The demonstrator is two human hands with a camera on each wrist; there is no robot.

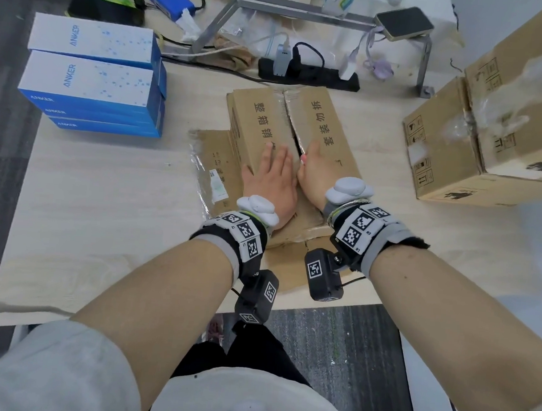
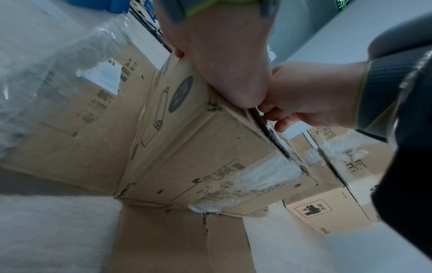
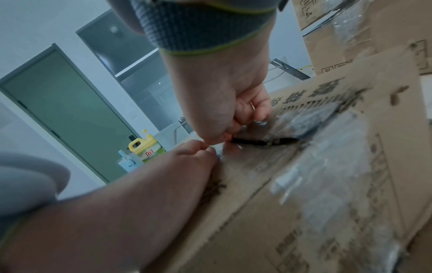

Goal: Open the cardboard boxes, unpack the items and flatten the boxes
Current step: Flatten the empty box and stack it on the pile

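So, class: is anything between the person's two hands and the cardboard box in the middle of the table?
Nothing visible. The left hand lies flat on the cardboard box, and the right hand has its fingers curled into the seam between the top flaps.

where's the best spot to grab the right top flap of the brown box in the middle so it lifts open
Grip the right top flap by its inner edge along the centre seam of the brown cardboard box, coming from above at the near end. The slit has already parted there, leaving a dark gap for fingertips. The right hand curls at that gap, while the left hand lies flat on the other flap.
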